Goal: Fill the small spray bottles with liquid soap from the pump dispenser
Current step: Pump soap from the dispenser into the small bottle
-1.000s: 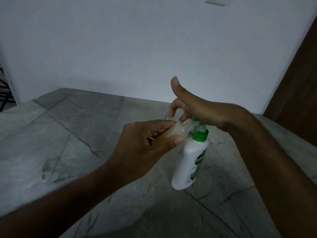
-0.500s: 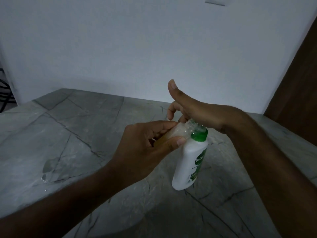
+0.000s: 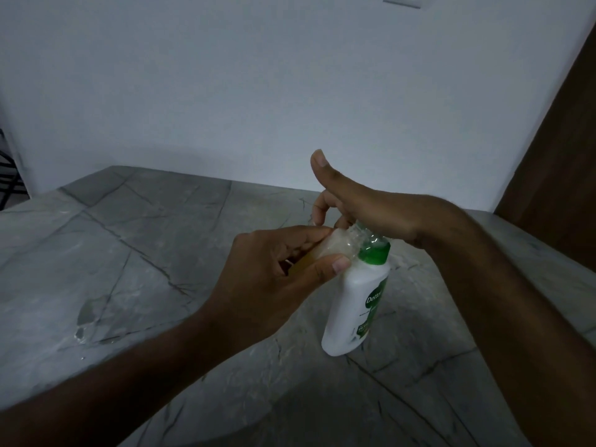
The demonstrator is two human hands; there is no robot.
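Stood upright on the grey veined table [image 3: 135, 253], a little right of centre: white pump dispenser [image 3: 358, 311] with a green collar and a green label down its side. Tilted slightly, base toward the camera.

Held in the left hand [image 3: 271, 285]: small spray bottle [image 3: 335, 246], clear plastic, lying nearly on its side with its open threaded neck brought right up against the pump head. Pinched between thumb below and curled fingers above, so gripped firmly. Showed a pale yellowish liquid in the part nearest the palm (how full, impossible to judge in the dim light).

Laid over the top of the pump: right hand [image 3: 371, 211], palm down on the pump head, thumb stuck up and clear of everything, fingers curled down on the far side. Rested on the pump rather than wrapped round it; fingertips mostly hidden behind the bottle neck, so whether they touched anything could not be told.

Spotted on the table well to the left of both hands: a small wet patch [image 3: 87, 317] catching the light.

Behind the table, a plain pale wall [image 3: 258, 91]; at the right edge, a dark brown panel [image 3: 564, 156].
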